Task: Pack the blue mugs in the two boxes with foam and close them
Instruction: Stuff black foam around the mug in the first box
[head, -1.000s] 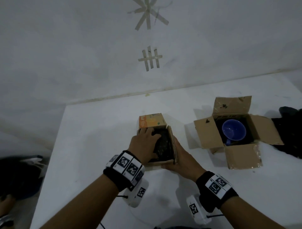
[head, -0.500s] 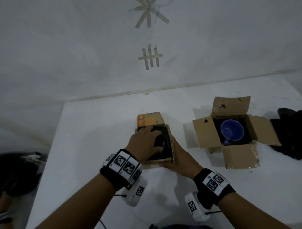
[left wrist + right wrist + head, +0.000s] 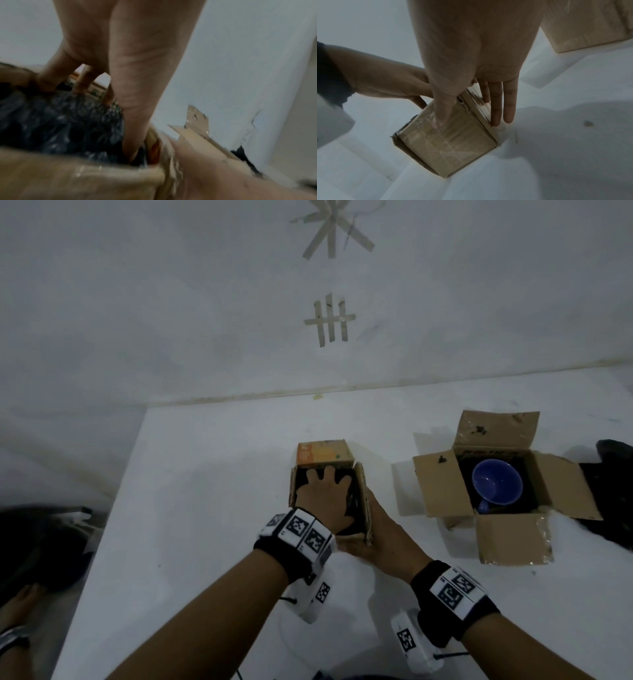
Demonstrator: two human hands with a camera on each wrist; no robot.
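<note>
The right hand (image 3: pixel 378 534) was laid flat against the near right corner of the small box (image 3: pixel 447 140), its fingers (image 3: pixel 509 106) straight along the side wall and its thumb on the front face, steadying it on the white table (image 3: pixel 205 508). The left hand (image 3: pixel 325 496), which half a second earlier was placed near the box's left edge, had been spread wider and pushed deeper, fingers extended on the dark foam (image 3: pixel 56 121). The foam was probably being seated over a hidden mug; flaps remained unclosed. Farther right, the blue mug (image 3: pixel 496 486) was seen uncovered in the open second box (image 3: pixel 442 491), with more dark foam (image 3: pixel 613 494) beyond it.
</note>
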